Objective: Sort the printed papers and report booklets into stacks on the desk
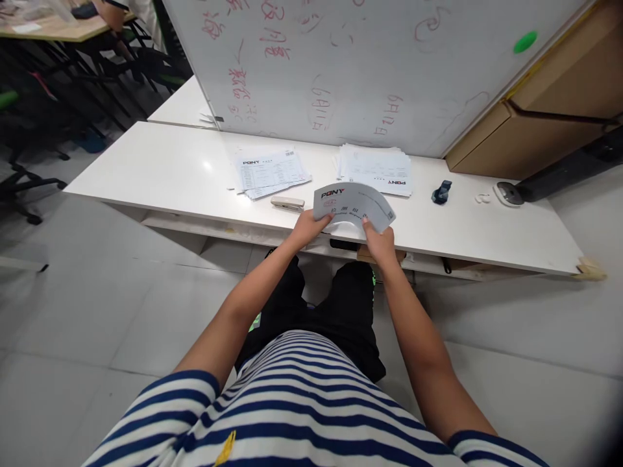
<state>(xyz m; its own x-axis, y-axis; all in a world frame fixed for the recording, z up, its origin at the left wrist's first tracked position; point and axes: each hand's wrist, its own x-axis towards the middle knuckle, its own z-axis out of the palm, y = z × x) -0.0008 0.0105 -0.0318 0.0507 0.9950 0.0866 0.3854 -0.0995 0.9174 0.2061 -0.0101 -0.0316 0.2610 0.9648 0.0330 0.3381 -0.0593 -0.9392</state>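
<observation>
Between my two hands a sheaf of printed paper [357, 200] is bent into an arch, with a PONY logo at its upper left. My left hand [310, 228] pinches its left edge, thumb on top. At the right edge my right hand [379, 243] grips it the same way. Both hands are over the front edge of the white desk [195, 168]. Just left of the sheaf lies a beige stapler [287, 203]. Behind it is a spread stack of printed sheets [272, 172]. Another paper stack [377, 167] rests behind the held sheaf, its print upside down.
A whiteboard [316, 71] with red writing rises behind the desk. To the right are a dark blue object [441, 192], white earbuds [481, 198], a computer mouse [509, 194] and cardboard boxes [530, 136]. Another person's arm [111, 14] shows at a far-left table.
</observation>
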